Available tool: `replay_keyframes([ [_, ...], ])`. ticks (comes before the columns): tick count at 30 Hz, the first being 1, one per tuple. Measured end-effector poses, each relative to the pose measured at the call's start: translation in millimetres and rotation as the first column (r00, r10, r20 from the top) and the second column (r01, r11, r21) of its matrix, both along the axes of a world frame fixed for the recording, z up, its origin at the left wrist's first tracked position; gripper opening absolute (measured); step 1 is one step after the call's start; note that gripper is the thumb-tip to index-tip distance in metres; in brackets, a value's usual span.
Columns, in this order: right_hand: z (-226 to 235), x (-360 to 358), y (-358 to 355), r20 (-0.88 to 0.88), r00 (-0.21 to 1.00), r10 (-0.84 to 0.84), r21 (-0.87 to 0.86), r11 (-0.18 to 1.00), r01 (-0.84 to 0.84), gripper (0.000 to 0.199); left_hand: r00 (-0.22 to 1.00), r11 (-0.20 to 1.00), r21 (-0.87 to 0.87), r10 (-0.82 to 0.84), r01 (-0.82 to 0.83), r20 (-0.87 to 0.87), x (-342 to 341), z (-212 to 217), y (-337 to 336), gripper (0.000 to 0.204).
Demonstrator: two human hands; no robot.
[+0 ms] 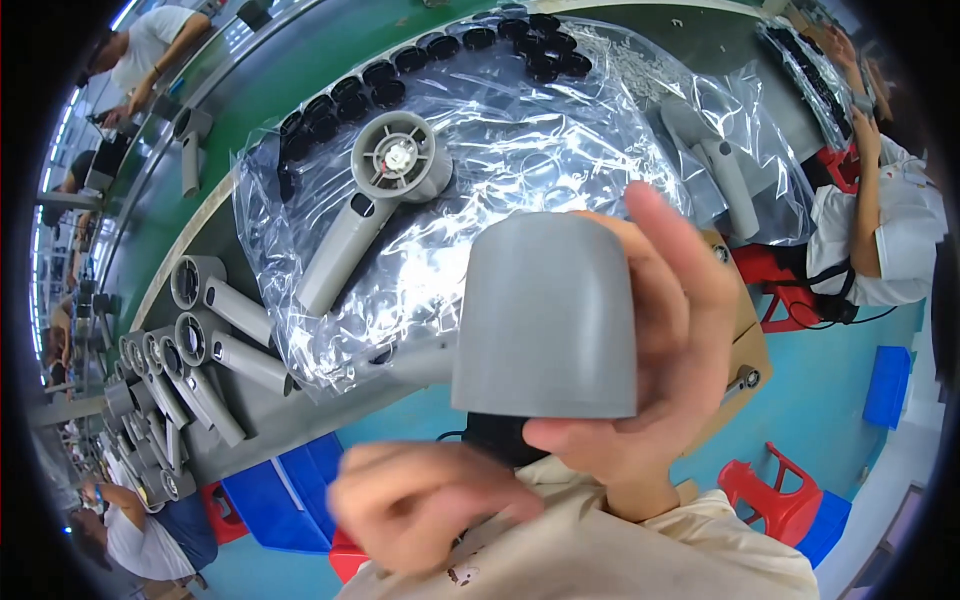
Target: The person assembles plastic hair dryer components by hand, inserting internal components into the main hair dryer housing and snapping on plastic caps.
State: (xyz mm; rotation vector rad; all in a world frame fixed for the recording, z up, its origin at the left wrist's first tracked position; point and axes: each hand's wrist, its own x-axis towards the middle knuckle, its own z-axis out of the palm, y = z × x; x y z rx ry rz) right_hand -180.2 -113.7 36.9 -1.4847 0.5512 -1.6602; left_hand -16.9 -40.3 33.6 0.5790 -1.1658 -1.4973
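Your right hand [660, 370] is wrapped around a grey cup-shaped shell [548, 315], thumb under its lower rim and fingers up its far side, so it is gripped and lifted close in front of you, above the near edge of the workbench [215, 215]. A black part [500, 435] shows just below the shell's rim, touching it or set into it; you cannot tell which from here. Your left hand [425, 505] sits lower, just below the shell, blurred, its fingers curled in; whether it holds anything cannot be told. On the bench beyond the shell lies a crumpled clear plastic sheet [520, 150], and on it a grey hairdryer body [370, 205] lying on its side, its round open end with spokes facing up. A curved row of black round caps [400, 70] runs along the sheet's far edge. To your left, more grey hairdryer bodies [190, 350] lie packed side by side on the bench. Below the bench stand a blue bin [290, 490] and a red plastic chair [780, 495]. Another person in a white shirt [890, 230] sits to your right.
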Motion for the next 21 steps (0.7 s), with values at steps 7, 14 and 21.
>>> replay_keyframes([
  [7, 4, 12, 6, 0.064, 0.991, 0.114, -0.020, 0.993, -0.113, 0.084, 0.666, 0.530, -0.569, 0.745, -0.629, -0.042, -62, 0, -53, 0.057],
  [14, -1, 20, 9, -0.057, 0.996, 0.070, 0.013, 0.997, -0.070, 0.074, 0.640, 0.494, -0.476, 0.738, -0.728, -0.215, -63, -8, -53, 0.061],
  [21, -9, 24, 10, -0.169, 0.986, 0.000, 0.039, 0.999, 0.007, 0.065, 0.617, 0.458, -0.474, 0.743, -0.752, -0.261, -68, -4, -50, 0.054],
])
